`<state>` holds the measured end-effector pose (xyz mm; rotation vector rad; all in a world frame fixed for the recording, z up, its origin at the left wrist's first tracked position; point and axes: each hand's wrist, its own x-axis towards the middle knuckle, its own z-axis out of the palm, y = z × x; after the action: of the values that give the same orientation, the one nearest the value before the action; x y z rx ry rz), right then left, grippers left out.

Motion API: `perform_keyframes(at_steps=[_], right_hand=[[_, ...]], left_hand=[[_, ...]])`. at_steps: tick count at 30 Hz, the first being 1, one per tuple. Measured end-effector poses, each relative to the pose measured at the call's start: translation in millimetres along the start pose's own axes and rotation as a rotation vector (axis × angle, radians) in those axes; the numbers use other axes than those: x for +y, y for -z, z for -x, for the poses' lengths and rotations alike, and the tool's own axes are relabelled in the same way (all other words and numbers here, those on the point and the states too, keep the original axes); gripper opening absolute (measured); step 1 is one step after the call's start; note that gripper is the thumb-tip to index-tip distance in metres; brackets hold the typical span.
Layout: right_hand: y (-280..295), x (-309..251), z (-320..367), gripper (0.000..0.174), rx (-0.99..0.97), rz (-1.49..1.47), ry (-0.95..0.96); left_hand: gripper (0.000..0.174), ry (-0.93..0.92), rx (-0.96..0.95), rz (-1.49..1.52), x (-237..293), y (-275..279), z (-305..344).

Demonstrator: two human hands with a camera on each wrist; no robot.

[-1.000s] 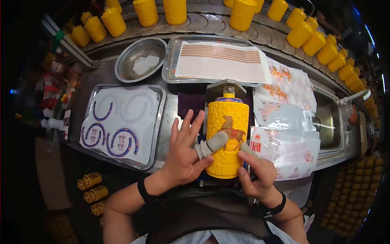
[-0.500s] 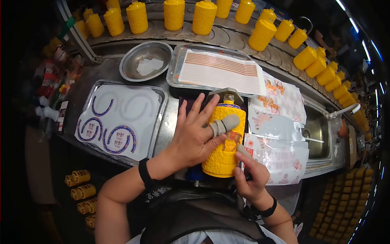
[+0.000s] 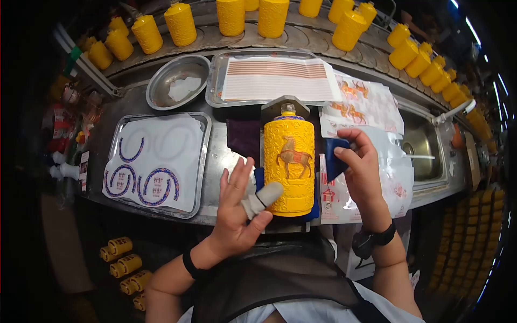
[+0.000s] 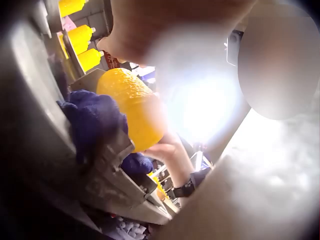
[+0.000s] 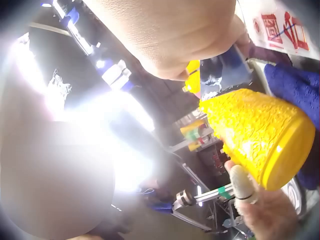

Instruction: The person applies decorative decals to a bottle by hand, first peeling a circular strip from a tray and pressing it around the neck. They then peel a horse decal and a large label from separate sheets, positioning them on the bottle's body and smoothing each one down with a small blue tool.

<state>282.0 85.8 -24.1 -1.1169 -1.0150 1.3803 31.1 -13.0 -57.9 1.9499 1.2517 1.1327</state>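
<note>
In the head view, the yellow embossed bottle (image 3: pixel 289 167) lies in a metal cradle (image 3: pixel 285 103) at the middle of the steel bench. Its neck points away from you, its horse decal (image 3: pixel 293 156) faces up, and a blue cloth (image 3: pixel 259 180) lies beneath it. Your left hand (image 3: pixel 237 207) is spread with the fingers straight, and its sleeved thumb (image 3: pixel 264 198) touches the bottle's lower left side. Your right hand (image 3: pixel 363 169) sits just beside the bottle's right flank and pinches a dark blue pad (image 3: pixel 334 156) between thumb and fingers. In the left wrist view, the bottle (image 4: pixel 132 107) rests on the blue cloth (image 4: pixel 92 117); glare hides the left fingers. In the right wrist view, the sleeved thumb (image 5: pixel 243 185) meets the bottle (image 5: pixel 255 135) near its base; the right fingers cannot be made out.
</note>
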Motion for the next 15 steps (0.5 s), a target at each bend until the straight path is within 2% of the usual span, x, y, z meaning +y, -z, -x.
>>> perform_keyframes(at_steps=[1,3,4,5,7,9,10,13,14,15], right_hand=[[-13,-7,3,0.022,-0.027,0.132,0.116],[-29,-4,2,0.033,-0.071,0.355,0.475],[-30,-12,4,0.035,-0.155,0.656,0.655],[-27,-9,2,0.033,-0.270,0.787,0.878],[-20,-10,12,0.029,-0.422,0.878,1.077],[-9,-13,31,0.027,-0.580,0.804,0.973],[-6,-12,37,0.029,-0.603,0.776,0.923],[-8,-12,38,0.031,-0.346,0.684,0.731],[-8,-12,33,0.033,-0.295,0.778,0.826],[-7,-13,32,0.033,-0.366,0.814,0.828]], left_hand=[[0.042,0.072,0.066,0.078,-1,-2,3],[0.049,0.192,0.074,0.270,1,-4,1],[0.050,0.188,0.088,0.298,1,-6,-4],[0.051,0.181,0.113,0.325,1,-7,-8],[0.058,0.132,0.068,0.263,0,-4,-13],[0.061,0.110,0.051,0.210,0,-4,-15],[0.069,0.135,0.027,0.229,0,-5,-16],[0.077,0.083,-0.028,0.124,-2,-15,-27],[0.084,0.114,-0.036,0.176,-2,-21,-28],[0.088,0.044,0.002,0.137,-2,-26,-27]])
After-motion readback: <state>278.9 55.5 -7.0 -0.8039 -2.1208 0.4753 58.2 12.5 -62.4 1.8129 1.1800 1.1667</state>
